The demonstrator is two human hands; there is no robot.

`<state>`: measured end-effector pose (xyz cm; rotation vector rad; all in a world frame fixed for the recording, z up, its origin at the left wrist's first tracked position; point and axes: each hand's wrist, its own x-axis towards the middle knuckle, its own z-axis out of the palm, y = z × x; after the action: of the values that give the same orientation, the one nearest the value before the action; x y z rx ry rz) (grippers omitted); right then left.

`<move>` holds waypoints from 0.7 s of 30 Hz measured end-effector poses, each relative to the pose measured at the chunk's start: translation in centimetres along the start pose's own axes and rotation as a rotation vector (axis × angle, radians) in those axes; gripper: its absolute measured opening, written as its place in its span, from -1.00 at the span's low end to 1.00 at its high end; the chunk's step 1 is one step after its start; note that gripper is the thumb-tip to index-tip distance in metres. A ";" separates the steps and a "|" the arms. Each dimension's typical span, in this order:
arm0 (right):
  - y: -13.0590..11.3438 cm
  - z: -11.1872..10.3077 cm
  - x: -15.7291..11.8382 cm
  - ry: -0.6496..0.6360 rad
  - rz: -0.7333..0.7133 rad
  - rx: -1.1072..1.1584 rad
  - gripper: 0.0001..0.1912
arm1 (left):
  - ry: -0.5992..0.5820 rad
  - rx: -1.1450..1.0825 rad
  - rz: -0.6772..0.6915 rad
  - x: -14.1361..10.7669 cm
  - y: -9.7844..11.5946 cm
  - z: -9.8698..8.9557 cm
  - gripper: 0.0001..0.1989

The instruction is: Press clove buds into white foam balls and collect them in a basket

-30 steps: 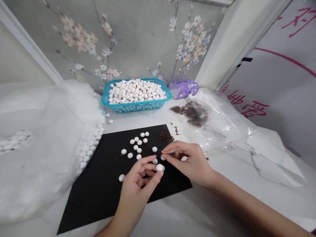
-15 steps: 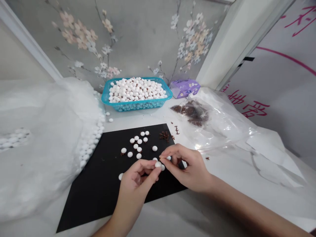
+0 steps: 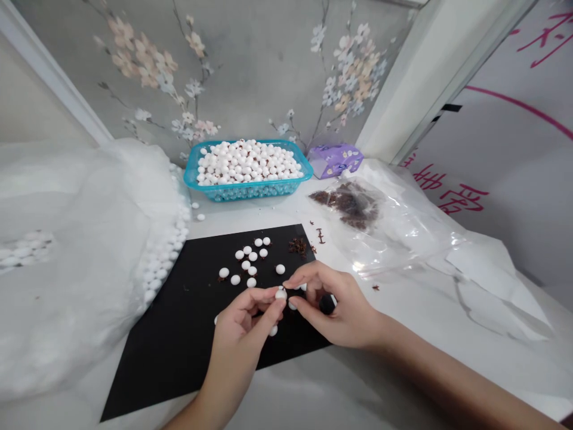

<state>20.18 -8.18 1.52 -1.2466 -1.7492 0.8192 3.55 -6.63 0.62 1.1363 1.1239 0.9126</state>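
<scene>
Between thumb and fingertips my left hand pinches a white ball above the black mat. My right hand is right beside it, its index fingertip at the ball's upper right edge, thumb a little lower and apart from the finger. Nothing can be made out between those fingertips. Several loose white balls lie on the mat, some with small dark brown pieces under them. A small heap of brown pieces rests at the mat's upper right corner.
A blue basket full of white balls stands at the back, beside a purple packet. On the right lies a clear plastic bag with brown pieces. A large translucent bag of white balls fills the left side.
Both hands have shifted slightly left with the held ball. The right thumb and index finger have parted, and the small piece seen between them no longer shows there.
</scene>
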 end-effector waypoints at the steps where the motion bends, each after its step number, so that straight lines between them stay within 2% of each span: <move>1: 0.0 0.0 0.0 -0.008 0.006 0.009 -0.79 | 0.001 -0.002 -0.005 0.0 0.0 0.0 -0.88; 21: 0.2 -0.2 0.1 -0.159 0.063 0.094 -0.71 | -0.040 0.024 -0.033 0.0 0.1 0.1 -0.90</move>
<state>20.44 -8.01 1.53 -1.2068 -1.7816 1.0498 3.60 -6.67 0.71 1.1476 1.1212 0.8494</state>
